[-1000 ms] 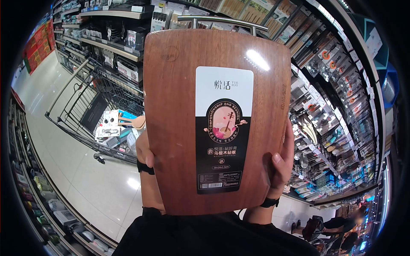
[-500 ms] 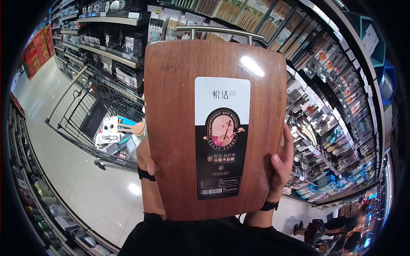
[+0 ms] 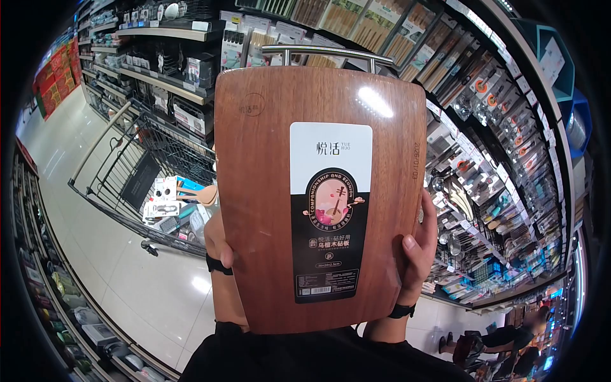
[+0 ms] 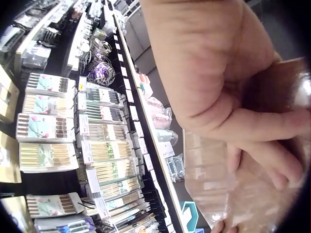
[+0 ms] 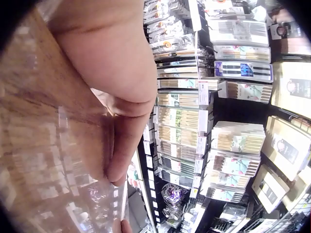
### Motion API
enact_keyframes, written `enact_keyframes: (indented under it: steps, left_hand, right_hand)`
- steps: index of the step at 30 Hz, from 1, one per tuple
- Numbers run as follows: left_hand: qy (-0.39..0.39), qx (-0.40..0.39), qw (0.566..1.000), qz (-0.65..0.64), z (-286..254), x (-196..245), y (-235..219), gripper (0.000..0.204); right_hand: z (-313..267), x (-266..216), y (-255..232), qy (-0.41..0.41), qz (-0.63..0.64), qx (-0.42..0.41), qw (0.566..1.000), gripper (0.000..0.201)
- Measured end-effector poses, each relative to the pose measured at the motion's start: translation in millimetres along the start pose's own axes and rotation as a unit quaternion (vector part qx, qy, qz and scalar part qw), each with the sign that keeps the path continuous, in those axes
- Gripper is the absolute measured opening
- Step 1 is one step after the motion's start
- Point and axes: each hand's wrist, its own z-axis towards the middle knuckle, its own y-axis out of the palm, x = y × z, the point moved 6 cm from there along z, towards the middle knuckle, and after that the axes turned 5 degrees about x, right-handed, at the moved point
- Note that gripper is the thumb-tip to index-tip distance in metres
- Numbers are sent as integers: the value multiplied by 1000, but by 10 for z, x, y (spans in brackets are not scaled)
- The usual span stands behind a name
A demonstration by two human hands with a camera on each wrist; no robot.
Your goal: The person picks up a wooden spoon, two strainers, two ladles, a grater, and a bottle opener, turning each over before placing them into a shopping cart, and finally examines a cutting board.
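Observation:
A reddish-brown wooden cutting board (image 3: 254, 178) with a metal handle (image 3: 328, 52) and a white and black label (image 3: 331, 210) is held upright before the chest, label facing the head camera. My left hand (image 3: 218, 239) grips its left edge, thumb on the front. On the right edge my right hand (image 3: 420, 245) grips, thumb also in front. Seen from the left wrist, fingers of the left hand (image 4: 218, 82) spread over the shiny wrapped board (image 4: 209, 179). In the right wrist view the right hand (image 5: 116, 82) lies along the edge of the board (image 5: 48, 126).
A shopping cart (image 3: 137, 172) holding packaged goods and wooden utensils (image 3: 202, 194) stands at the left. Shelves of utensils (image 3: 471, 191) run along the right, with packaged chopsticks (image 3: 375, 32) ahead. Low shelves (image 3: 70, 299) line the far left. A person (image 3: 509, 337) is at the lower right.
The board has moved down a little in the head view, with both hands still gripping its sides. At the lower right, the person has shifted slightly.

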Motion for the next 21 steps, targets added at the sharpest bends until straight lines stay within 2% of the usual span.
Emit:
enact_keyframes:
  steps: [21]
  left_hand:
    - [5, -13, 1000, -20, -1, 101, -25, 113]
  right_hand:
    - [53, 25, 67, -1, -5, -8, 1000, 90]
